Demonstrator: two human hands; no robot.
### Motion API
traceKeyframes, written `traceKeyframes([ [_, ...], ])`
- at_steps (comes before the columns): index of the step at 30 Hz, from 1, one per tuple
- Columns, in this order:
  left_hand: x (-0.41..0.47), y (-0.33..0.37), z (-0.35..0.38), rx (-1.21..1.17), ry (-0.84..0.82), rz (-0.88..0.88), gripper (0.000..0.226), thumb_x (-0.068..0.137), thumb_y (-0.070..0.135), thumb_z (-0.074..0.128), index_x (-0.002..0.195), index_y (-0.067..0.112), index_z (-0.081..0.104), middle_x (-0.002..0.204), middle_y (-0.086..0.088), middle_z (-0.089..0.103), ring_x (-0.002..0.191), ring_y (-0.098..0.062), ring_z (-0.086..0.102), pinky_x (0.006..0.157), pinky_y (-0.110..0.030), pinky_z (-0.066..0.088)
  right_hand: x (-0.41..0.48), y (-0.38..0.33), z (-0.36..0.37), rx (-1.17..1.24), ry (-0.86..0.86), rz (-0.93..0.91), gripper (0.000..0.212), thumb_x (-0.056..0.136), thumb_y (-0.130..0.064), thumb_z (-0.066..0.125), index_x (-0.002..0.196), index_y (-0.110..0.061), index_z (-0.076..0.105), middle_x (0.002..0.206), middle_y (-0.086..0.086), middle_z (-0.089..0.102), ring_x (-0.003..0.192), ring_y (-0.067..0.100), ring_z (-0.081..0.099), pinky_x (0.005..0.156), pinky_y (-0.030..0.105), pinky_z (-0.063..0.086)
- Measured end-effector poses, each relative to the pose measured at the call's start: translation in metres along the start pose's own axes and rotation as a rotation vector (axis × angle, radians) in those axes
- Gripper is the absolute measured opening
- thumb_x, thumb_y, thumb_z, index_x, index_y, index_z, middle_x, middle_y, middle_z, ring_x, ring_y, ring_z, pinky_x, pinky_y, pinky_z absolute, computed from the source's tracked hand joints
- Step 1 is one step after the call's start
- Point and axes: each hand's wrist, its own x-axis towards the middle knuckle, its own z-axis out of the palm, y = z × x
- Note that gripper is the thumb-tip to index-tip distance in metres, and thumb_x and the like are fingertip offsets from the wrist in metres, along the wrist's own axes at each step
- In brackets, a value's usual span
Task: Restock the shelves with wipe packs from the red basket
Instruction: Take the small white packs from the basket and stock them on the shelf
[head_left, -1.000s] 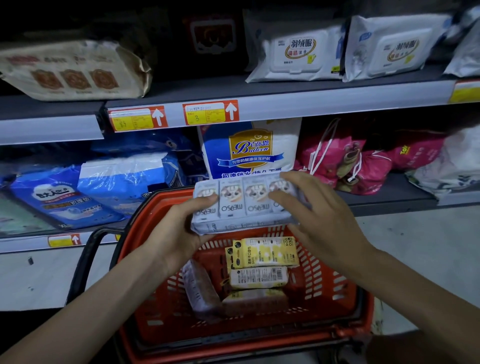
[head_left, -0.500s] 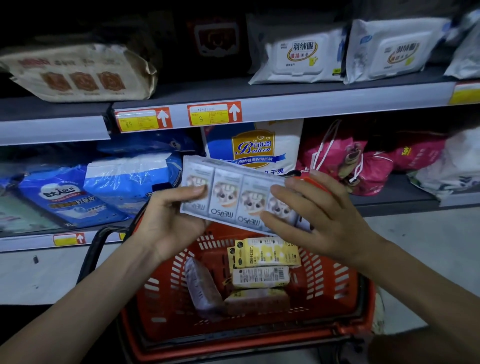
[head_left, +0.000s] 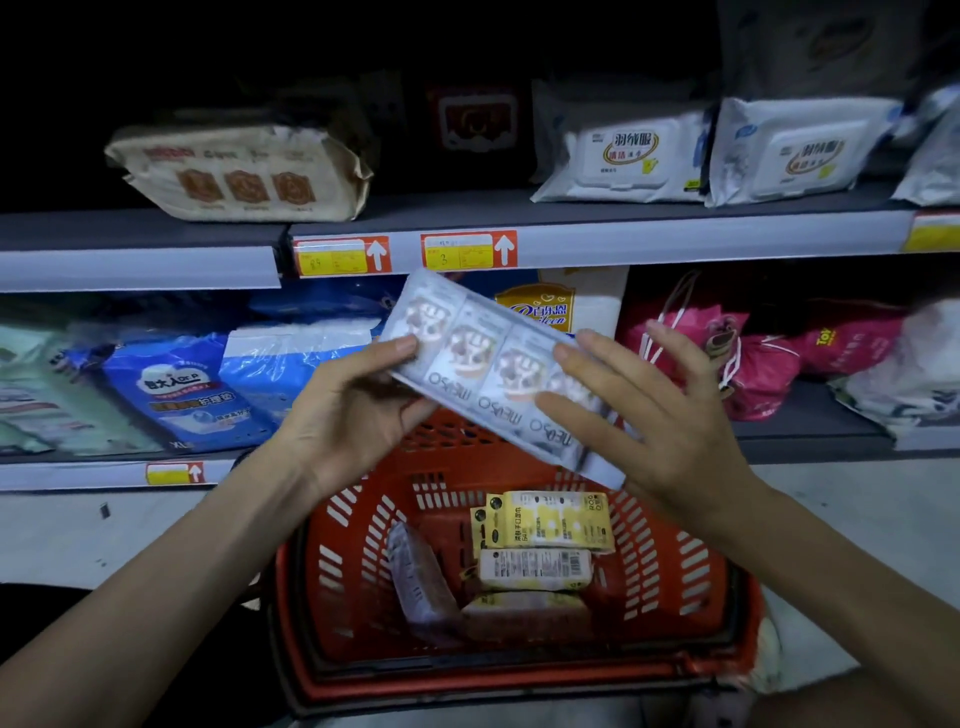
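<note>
A long white multi-pack of wipes (head_left: 483, 358) with cartoon faces is held tilted above the red basket (head_left: 363, 551), its left end raised toward the upper shelf edge (head_left: 675, 239). My left hand (head_left: 358, 410) grips its left end, thumb on top. My right hand (head_left: 649, 410) lies on its right end with fingers spread nearly straight. In the basket lie yellow wipe packs (head_left: 543, 525), a pale pack (head_left: 535, 569) and a greyish pack (head_left: 421, 582).
The upper shelf holds a beige pack (head_left: 244, 174) at left and white wipe packs (head_left: 623, 150) at right, with a dark gap between them. The lower shelf carries blue bags (head_left: 176, 389), a white-and-blue bag (head_left: 566, 306) and pink bags (head_left: 727, 353).
Both hands have lifted the white multi-pack up out of the basket and tilted it, left end rising toward the upper shelf. The view shifted slightly.
</note>
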Motion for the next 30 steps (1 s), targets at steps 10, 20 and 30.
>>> traceKeyframes([
  [10,-0.047,0.051,0.024,0.274,0.039,0.215,0.057,0.103,0.056,0.045,0.14,0.016,0.063,0.13,-0.003,0.069,0.113,-0.025,0.071,0.088,-0.039,0.051,0.076,-0.051,-0.035,0.97,-0.079,0.693,0.053,0.09,-0.019,0.079,0.136,-0.023,0.053,0.14,-0.013,0.057,0.132,0.006,0.054,0.103,0.023,0.047],
  [20,-0.117,0.102,0.061,0.98,0.061,0.603,0.108,0.076,0.03,0.091,0.164,0.027,0.028,0.137,0.017,0.063,0.114,-0.011,0.07,0.084,-0.026,0.059,0.16,-0.068,-0.101,1.411,0.158,0.94,0.041,0.074,-0.029,0.077,0.113,-0.024,0.064,0.107,-0.004,0.075,0.099,0.019,0.074,0.078,0.033,0.063],
  [30,-0.163,0.162,0.118,1.28,0.048,0.843,0.116,0.069,0.055,0.089,0.162,0.038,0.022,0.139,0.005,0.061,0.122,-0.01,0.065,0.1,-0.043,0.057,0.237,-0.078,-0.154,1.372,0.223,0.665,0.053,0.083,-0.01,0.076,0.132,-0.026,0.062,0.117,-0.013,0.074,0.107,0.009,0.072,0.082,0.025,0.061],
])
